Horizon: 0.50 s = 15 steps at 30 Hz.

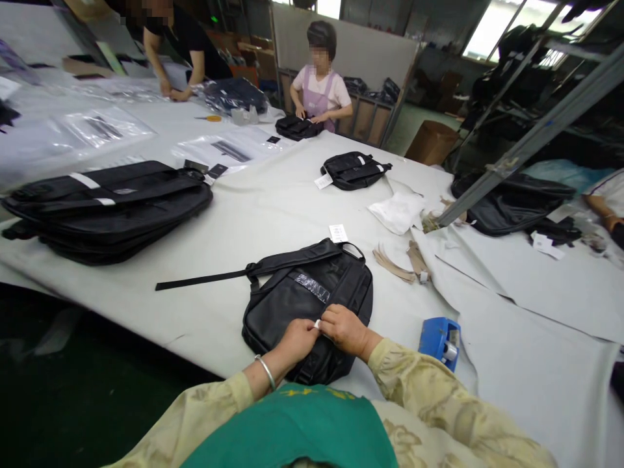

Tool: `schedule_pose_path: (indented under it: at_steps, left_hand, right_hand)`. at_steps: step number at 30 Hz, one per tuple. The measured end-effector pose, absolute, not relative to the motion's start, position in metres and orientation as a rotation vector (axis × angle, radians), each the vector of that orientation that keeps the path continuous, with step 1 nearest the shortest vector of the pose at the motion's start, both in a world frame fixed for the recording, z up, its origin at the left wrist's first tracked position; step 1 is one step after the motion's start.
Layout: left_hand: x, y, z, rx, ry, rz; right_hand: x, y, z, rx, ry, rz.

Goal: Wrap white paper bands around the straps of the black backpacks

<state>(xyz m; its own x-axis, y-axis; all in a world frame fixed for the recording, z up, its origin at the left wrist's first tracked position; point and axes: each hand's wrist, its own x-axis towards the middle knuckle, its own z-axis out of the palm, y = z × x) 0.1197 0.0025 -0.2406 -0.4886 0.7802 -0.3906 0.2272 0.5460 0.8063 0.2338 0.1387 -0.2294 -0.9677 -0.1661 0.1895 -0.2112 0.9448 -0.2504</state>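
Observation:
A black backpack [287, 305] lies on the table in front of me, its strap side up. One shoulder strap [205, 279] stretches out to the left, and a white tag [337, 233] sits by its top handle. Over the lower part of the other strap, my left hand [298, 338] and my right hand [345, 328] meet with fingers pinched. A small white strip [317, 324] shows between their fingertips; the rest of it is hidden. On the backpack's back panel is a shiny clear-covered patch [312, 286].
A stack of black backpacks [112, 208] lies at left, another backpack [355, 170] further back. A blue tape dispenser [440, 341] stands right of my arm, near brown strips [394, 263]. A slanted metal post [517, 153] rises at right. Co-workers [322, 91] work across the table.

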Motion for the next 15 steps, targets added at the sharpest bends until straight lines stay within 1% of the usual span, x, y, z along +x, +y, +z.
schedule_pose_path:
  at_steps: [5,9,12,15]
  left_hand:
    - [0.119,-0.003,-0.238,0.609,1.676,1.094]
    - [0.124,0.001,-0.241,0.343,1.553,1.256]
    - [0.128,0.005,-0.244,0.197,1.574,1.230]
    - [0.129,0.007,-0.243,0.171,1.586,1.188]
  right_hand:
    - [0.263,0.110,-0.248,-0.100,-2.690,0.752]
    - [0.259,0.093,-0.256,-0.551,-2.430,1.022]
    - [0.253,0.090,-0.258,-0.788,-2.328,1.158]
    - [0.251,0.090,-0.255,-0.879,-2.354,1.174]
